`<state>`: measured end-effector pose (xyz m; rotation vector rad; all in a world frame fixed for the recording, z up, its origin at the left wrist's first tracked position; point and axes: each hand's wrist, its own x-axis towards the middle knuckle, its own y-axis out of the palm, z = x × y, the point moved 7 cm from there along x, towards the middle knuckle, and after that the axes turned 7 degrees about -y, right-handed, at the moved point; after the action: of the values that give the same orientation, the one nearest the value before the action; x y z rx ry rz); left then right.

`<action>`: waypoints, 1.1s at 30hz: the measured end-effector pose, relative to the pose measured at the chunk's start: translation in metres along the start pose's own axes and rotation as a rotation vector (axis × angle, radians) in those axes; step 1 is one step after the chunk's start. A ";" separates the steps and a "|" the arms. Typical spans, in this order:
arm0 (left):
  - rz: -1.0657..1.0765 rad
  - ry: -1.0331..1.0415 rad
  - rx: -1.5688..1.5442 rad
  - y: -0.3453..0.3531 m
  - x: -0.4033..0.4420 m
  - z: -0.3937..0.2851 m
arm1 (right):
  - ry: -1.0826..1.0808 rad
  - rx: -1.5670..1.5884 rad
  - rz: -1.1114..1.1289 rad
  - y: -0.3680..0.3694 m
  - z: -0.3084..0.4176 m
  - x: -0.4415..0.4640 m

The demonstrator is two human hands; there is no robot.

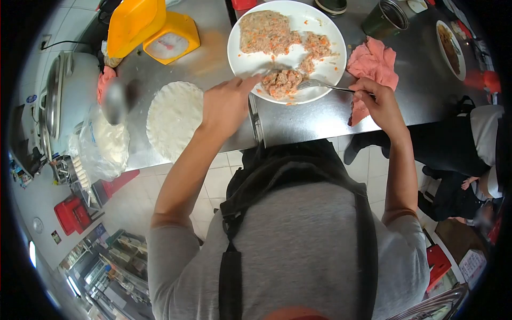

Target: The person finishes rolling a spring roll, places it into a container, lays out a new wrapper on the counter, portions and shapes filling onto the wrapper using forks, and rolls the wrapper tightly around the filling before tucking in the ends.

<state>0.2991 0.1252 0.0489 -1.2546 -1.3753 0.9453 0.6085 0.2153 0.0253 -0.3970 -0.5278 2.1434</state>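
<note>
Right hand (376, 101) grips fork (321, 84), tines at meat mound (281, 84) on white plate (242, 65) | left hand (228, 102) at plate's near-left rim, fingertips blurred, hold cannot be told | pink cloth (373, 60) right of plate

Plate (250, 63), cloth (373, 61) on metal table (314, 121)

Over at twelve o'clock there's a glossy white plate (234, 58), its pale-pink mince mixture (265, 32) flecked orange, with a silver fork (341, 88). The scale (186, 34) at eleven is bright yellow, the dough round (173, 117) at ten creamy white, the cloth (373, 61) at two coral pink; towards six, a mottled-grey shirt (298, 234).
</note>
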 end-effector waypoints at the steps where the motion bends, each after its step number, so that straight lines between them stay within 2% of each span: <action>1: 0.060 -0.013 -0.032 -0.002 0.000 -0.001 | 0.005 0.000 -0.001 -0.002 -0.001 -0.002; 4: -0.011 -0.065 -0.067 -0.012 0.019 0.003 | -0.106 0.066 -0.020 -0.009 0.006 -0.004; 6: -0.002 -0.063 -0.044 0.000 0.024 0.010 | 0.002 0.080 0.045 -0.001 0.001 -0.002; 8: 0.009 -0.063 -0.021 0.009 0.016 0.013 | 0.013 0.041 0.030 0.007 -0.002 0.000; 10: 0.010 0.073 -0.143 0.003 -0.001 -0.001 | 0.026 0.006 0.012 0.008 -0.002 0.001; 11: 0.008 0.069 -0.140 -0.001 -0.005 0.001 | 0.038 0.004 0.021 0.004 0.000 0.000; 14: 0.042 -0.006 -0.066 -0.023 0.001 0.011 | 0.002 0.066 0.063 0.001 -0.003 -0.003; 16: 0.022 -0.140 0.043 -0.029 0.007 0.030 | -0.039 0.132 0.095 0.010 0.011 -0.005; 18: 0.000 -0.120 0.088 -0.022 0.002 0.031 | 0.159 0.138 0.127 0.030 0.018 -0.005; 19: 0.050 -0.118 0.084 -0.018 -0.004 0.022 | -0.046 0.009 0.055 0.036 0.025 0.000; 21: 0.097 -0.108 0.084 -0.010 -0.012 0.004 | -0.097 -0.019 -0.001 0.047 0.013 0.005; 22: 0.045 -0.085 0.079 -0.010 -0.017 -0.009 | -0.142 -0.045 -0.050 0.047 0.013 0.007; 25: -0.021 -0.043 0.061 -0.002 -0.026 -0.022 | -0.110 -0.068 -0.070 0.055 0.016 0.011; 30: -0.074 -0.009 0.051 -0.014 -0.015 -0.009 | -0.185 -0.098 -0.066 0.040 0.030 0.006; 32: -0.133 -0.039 0.044 -0.021 -0.009 0.001 | 0.017 0.054 -0.020 0.019 0.017 0.001; 33: -0.132 -0.042 0.045 -0.019 -0.011 0.003 | 0.016 0.054 -0.017 0.011 0.017 -0.004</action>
<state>0.2917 0.1115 0.0652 -1.1013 -1.4432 0.9101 0.5953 0.2026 0.0343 -0.3786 -0.4615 2.1318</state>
